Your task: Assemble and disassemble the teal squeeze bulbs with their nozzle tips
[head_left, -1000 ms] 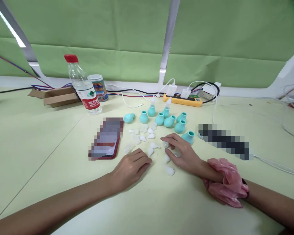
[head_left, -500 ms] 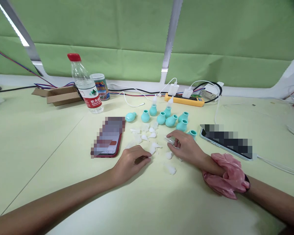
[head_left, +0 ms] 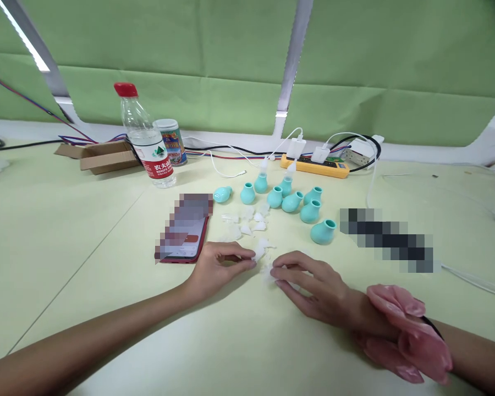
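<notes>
My left hand has its thumb and fingertips drawn together at the edge of a small translucent white piece. Just right of it, my right hand has its fingertips closing on another translucent white piece, partly hidden by the fingers. More such pieces and a clear tube-like part lie beyond the hands. Behind them stand several turquoise rubber bulbs; two carry translucent nozzles. The nearest bulb leans by my right hand, its mouth open.
A red-edged phone lies on the left and a second phone on the right, with a white cable. At the back are a water bottle, a can, a cardboard box and a yellow power strip.
My right hand has come nearer and left, from a clear part by the bulbs to a white piece beside my left hand. The nearest bulb is now uncovered. My left hand has barely moved.
</notes>
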A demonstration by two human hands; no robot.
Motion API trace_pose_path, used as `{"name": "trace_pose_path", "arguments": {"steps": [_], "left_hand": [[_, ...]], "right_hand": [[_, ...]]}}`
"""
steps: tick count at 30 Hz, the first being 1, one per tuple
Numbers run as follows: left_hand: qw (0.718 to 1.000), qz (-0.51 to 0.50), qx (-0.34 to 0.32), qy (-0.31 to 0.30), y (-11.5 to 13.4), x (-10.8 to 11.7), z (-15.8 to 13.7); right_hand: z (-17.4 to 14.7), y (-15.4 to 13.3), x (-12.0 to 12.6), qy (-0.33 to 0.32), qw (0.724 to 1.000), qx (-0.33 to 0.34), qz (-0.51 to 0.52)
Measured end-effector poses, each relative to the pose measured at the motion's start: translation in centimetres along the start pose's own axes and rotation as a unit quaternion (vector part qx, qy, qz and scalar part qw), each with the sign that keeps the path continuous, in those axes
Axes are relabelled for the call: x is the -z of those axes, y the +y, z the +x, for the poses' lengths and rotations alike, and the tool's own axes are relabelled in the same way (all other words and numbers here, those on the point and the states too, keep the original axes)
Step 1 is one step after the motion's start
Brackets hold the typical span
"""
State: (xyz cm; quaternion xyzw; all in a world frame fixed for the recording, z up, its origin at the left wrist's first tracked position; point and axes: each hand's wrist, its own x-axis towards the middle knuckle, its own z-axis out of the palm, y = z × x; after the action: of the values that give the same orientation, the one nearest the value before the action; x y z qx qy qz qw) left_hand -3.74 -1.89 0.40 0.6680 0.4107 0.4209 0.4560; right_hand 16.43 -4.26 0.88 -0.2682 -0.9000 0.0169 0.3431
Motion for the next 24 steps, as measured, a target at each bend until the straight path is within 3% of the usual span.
{"name": "trace_pose_path", "arguments": {"steps": [12,24], "left_hand": [[0.995,-0.058,0.06,-0.058,0.3,-0.5,-0.3],[0.995,-0.048,0.052,-0.073,0.9,-0.4,-0.3]], "right_hand": [[-0.6,0.0,-1.6,0.027,0.982,-0.062,0.177],[0.0,-0.1,-1.5,0.068,0.981,-0.09,0.157]]}}
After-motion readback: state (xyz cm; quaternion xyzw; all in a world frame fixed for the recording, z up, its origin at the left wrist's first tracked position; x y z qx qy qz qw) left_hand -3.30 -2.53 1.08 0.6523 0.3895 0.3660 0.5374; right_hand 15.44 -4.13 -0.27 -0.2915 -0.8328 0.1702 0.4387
